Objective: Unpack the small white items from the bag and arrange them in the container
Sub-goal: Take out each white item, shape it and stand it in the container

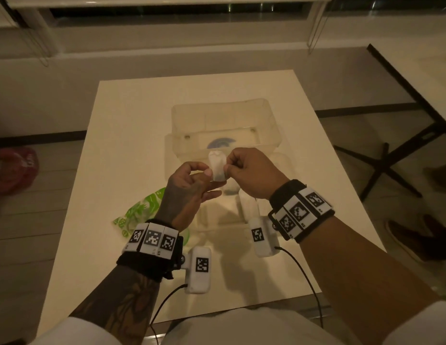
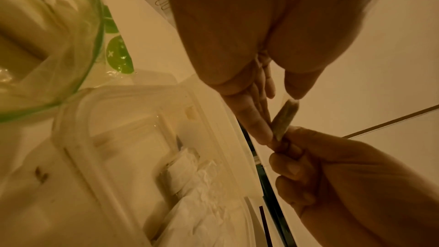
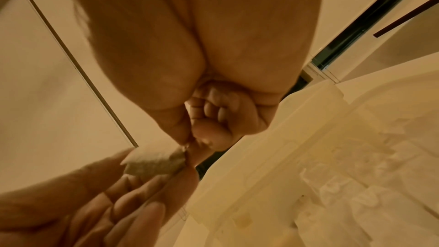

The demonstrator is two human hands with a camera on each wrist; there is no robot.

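Both hands hold a small white sachet (image 1: 218, 166) upright above the near edge of the clear plastic container (image 1: 223, 113) in the middle of the white table. My left hand (image 1: 209, 174) pinches its left side between thumb and fingers. My right hand (image 1: 228, 168) pinches its right edge, with the other fingers curled in. In the left wrist view the sachet (image 2: 285, 117) sits between the left fingers (image 2: 256, 119) and the right hand (image 2: 332, 176). Several white items (image 2: 202, 185) lie in the container (image 2: 78, 138). The green-printed clear bag (image 1: 142, 210) lies on the table under my left wrist.
A clear lid or tray (image 1: 284, 160) lies on the table in front of the container, below my hands. On the floor are a red bag (image 1: 14, 170) at the left and shoes (image 1: 416, 237) at the right. Another table (image 1: 416, 70) with black legs stands at the right.
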